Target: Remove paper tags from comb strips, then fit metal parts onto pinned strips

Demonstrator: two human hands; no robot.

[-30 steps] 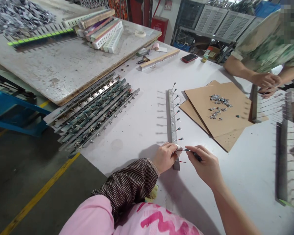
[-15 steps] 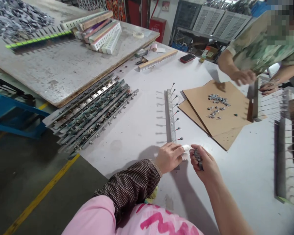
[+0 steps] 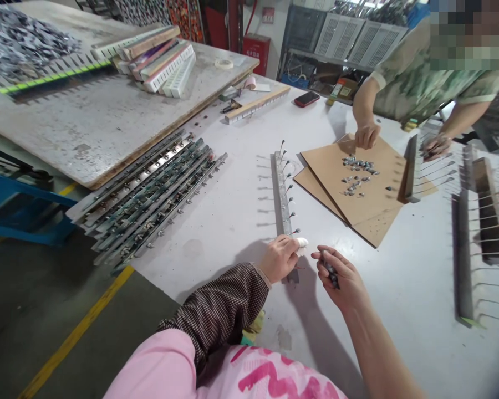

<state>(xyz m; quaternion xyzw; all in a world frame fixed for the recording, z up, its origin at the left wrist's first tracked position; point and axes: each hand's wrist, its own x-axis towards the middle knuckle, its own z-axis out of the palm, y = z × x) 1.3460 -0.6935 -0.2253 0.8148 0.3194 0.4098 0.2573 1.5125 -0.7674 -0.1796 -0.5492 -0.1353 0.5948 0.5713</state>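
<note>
On the white table lies a narrow grey bar [image 3: 279, 194] with thin wires sticking out of its right side, several tipped with small dark grey pieces. My left hand [image 3: 279, 259] is closed over the near part of this bar, a white wrap on one fingertip; what its fingertips pinch is hidden. Just to the right, my right hand [image 3: 343, 274] cups a cluster of small grey metal pieces [image 3: 330, 271] in its curled fingers. Its thumb and forefinger point toward my left hand, a small gap apart from it.
Brown boards [image 3: 357, 208] carry more loose grey pieces [image 3: 360, 165]. Opposite, a co-worker's hand [image 3: 366, 136] reaches over them, beside another wired bar [image 3: 411, 169]. Stacked metal bars [image 3: 149, 194] lie left; more wired bars [image 3: 463, 260] stand right. A phone [image 3: 306, 99] lies at the back.
The view has shifted slightly, moving the table's things left. My hands have drawn a little apart. The co-worker's hand has come down to the loose pieces on the board.
</note>
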